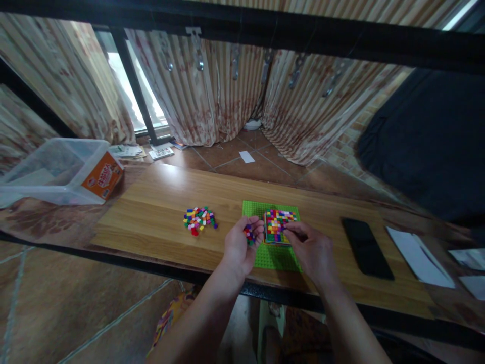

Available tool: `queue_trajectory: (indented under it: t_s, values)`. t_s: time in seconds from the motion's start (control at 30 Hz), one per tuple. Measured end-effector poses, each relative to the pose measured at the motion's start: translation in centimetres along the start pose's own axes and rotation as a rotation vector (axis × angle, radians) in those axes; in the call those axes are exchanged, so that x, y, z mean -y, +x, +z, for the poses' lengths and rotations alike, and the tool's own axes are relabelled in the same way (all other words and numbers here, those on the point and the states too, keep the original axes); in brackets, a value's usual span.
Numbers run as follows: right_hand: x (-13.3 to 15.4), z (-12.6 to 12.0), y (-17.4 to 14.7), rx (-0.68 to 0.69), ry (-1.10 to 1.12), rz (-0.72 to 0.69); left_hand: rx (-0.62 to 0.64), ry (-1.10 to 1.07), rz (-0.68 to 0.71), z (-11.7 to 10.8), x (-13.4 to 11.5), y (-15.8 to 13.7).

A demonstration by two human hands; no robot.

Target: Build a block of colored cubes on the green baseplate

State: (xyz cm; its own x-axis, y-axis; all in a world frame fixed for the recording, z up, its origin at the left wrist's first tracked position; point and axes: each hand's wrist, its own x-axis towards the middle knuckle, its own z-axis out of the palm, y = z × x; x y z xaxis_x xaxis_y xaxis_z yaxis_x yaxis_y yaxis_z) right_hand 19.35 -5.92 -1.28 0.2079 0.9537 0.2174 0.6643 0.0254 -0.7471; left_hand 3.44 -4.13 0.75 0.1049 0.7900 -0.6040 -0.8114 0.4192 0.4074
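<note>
A green studded baseplate [280, 262] lies on the wooden board, bearing a low block built of many-coloured toy bricks [276, 222]. My left hand [242, 241] is cupped palm up over the plate's left side, its curled fingers cradling several small loose bricks [249, 234]. At the right edge of the built block, my right hand [308, 246] has thumb and forefinger pinched together; whatever is between them is too small to make out. To the left, a loose pile of small coloured bricks [199, 218] is spread on the board.
A black phone [367, 247] and a white paper [419, 257] lie to the right. At the far left stands a clear plastic box [71, 156] with an orange label. A dark bar [242, 23] crosses overhead before curtains [223, 96]. The wooden board [151, 212] has a dark front edge.
</note>
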Motion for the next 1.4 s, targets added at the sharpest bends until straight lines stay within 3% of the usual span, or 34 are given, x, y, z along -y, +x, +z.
queue_trajectory:
  t_s: [0.17,0.33,0.53,0.9,1.1,1.27,1.4]
  values:
    - [-0.4,-0.5,0.6,-0.134,0.004,0.048,-0.009,-0.001,-0.001,0.1,-0.1,-0.1]
    - [-1.1,0.8,0.9,-0.233,-0.142,-0.001,-0.007,0.004,0.0,0.1,0.0,-0.1]
    - [-2.1,2.5,0.7,-0.197,-0.127,-0.028,0.007,0.013,-0.008,0.2,-0.1,-0.2]
    - [-1.6,3.0,0.5,-0.172,-0.075,-0.005,0.023,0.012,-0.019,0.2,-0.1,-0.3]
    - [-1.5,2.8,0.5,-0.168,-0.076,0.008,0.117,0.074,-0.084,0.3,-0.1,-0.5]
    - [0.8,1.1,0.4,-0.289,-0.03,-0.193,0.21,0.129,-0.157,0.3,0.1,-0.7]
    - [2.4,0.6,-0.3,-0.063,-0.023,-0.401,0.21,0.09,-0.179,0.3,0.4,-0.7]
